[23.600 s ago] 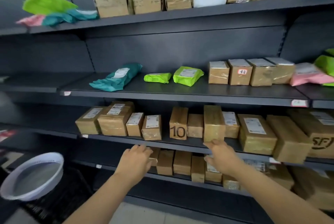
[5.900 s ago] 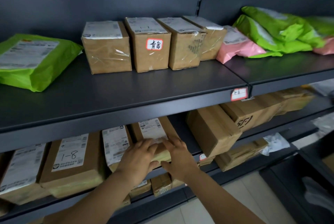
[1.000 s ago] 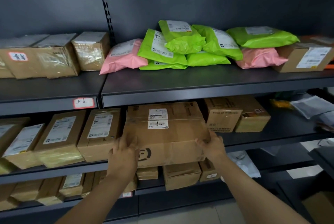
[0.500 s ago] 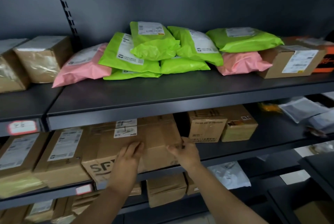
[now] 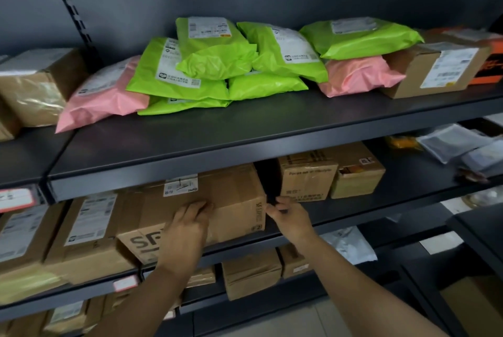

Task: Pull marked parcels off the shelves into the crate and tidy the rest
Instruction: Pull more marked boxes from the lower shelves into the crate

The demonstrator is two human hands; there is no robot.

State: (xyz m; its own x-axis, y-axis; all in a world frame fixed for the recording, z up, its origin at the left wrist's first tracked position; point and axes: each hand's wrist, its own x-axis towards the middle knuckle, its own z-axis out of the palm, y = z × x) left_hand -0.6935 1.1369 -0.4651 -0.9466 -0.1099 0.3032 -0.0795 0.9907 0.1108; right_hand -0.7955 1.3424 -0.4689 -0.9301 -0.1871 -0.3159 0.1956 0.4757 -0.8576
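Observation:
A large brown cardboard box (image 5: 231, 200) with black letters on its front sits on the middle shelf (image 5: 340, 217), under the upper shelf's edge. My left hand (image 5: 187, 230) lies flat on its front face, fingers spread. My right hand (image 5: 288, 214) touches the box's right front corner with its fingertips. Neither hand holds anything. A white label (image 5: 180, 185) with a pen mark is stuck on top of the box. No crate is in view.
The upper shelf (image 5: 245, 129) carries green mailers (image 5: 217, 64), pink mailers (image 5: 109, 91) and a labelled box (image 5: 438, 72). Two smaller boxes (image 5: 329, 173) stand right of the big one; taped boxes (image 5: 87, 230) crowd its left. More boxes (image 5: 250, 274) sit below. A dark counter edge (image 5: 479, 230) is at right.
The big box has gone back into the shelf from being held out at its front. My view has shifted right, and my right hand has slid to the box's corner.

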